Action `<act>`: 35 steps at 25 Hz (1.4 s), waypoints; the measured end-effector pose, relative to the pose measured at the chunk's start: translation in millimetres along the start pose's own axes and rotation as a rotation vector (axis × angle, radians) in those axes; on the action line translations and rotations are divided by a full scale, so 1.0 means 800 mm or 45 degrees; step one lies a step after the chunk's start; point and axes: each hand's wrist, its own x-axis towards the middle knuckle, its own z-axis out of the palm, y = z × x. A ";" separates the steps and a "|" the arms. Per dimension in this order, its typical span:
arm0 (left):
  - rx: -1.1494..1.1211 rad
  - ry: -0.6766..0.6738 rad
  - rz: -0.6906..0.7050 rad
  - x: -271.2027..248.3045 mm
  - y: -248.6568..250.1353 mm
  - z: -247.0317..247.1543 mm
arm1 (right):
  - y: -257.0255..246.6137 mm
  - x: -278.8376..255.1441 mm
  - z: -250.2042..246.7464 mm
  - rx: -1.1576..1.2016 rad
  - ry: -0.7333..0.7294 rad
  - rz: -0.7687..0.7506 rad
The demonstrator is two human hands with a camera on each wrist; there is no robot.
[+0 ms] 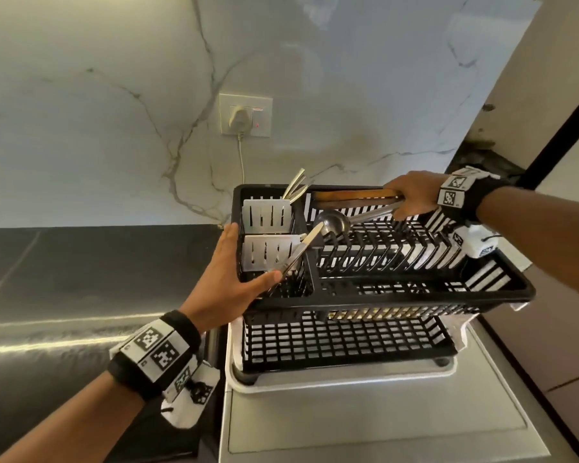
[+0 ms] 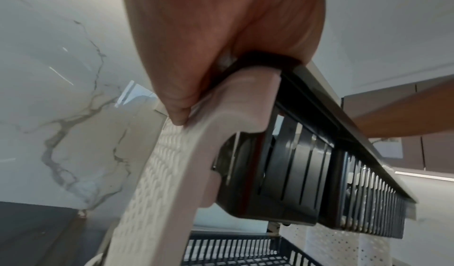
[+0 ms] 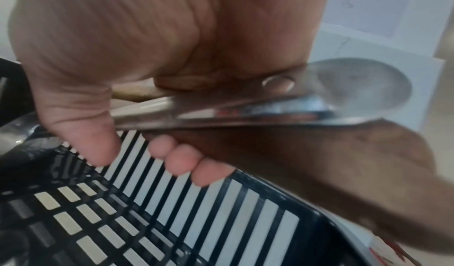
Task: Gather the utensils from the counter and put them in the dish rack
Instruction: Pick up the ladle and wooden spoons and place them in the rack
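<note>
A black two-tier dish rack (image 1: pixel 415 295) stands at centre right. My left hand (image 1: pixel 238 265) lies flat against its left wall with fingers straight; the thumb tip touches the lower end of a steel knife (image 1: pixel 301 248) leaning in the front cutlery compartment. In the left wrist view the palm (image 2: pixel 221 37) presses on the rack's rim (image 2: pixel 343 114). My right hand (image 1: pixel 411 198) hovers over the rack's back edge, gripping a steel ladle (image 1: pixel 333 223) and a wooden spatula (image 1: pixel 348 195) together. The right wrist view shows the fingers (image 3: pixel 172 159) curled under the steel handle (image 3: pixel 245 110) and the wooden blade (image 3: pixel 343 163). Forks (image 1: pixel 296 187) stand in the rear compartment.
The rack sits on a white drip tray (image 1: pixel 315 384) atop a steel surface (image 1: pixel 348 422). A dark counter (image 1: pixel 81 262) stretches to the left. A wall socket with a plug and cord (image 1: pixel 244 115) is on the marble wall behind. A white rack support (image 2: pixel 221 134) fills the left wrist view.
</note>
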 end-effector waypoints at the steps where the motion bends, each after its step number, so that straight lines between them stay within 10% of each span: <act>1: 0.008 -0.001 -0.007 0.000 0.000 -0.001 | -0.001 0.007 0.000 -0.004 -0.011 -0.032; 17: 0.115 0.009 -0.034 0.000 -0.003 0.000 | -0.037 0.068 0.035 0.164 -0.509 0.017; 35: 0.092 -0.036 -0.032 -0.010 0.013 0.004 | -0.076 0.076 0.016 -0.053 -0.335 0.023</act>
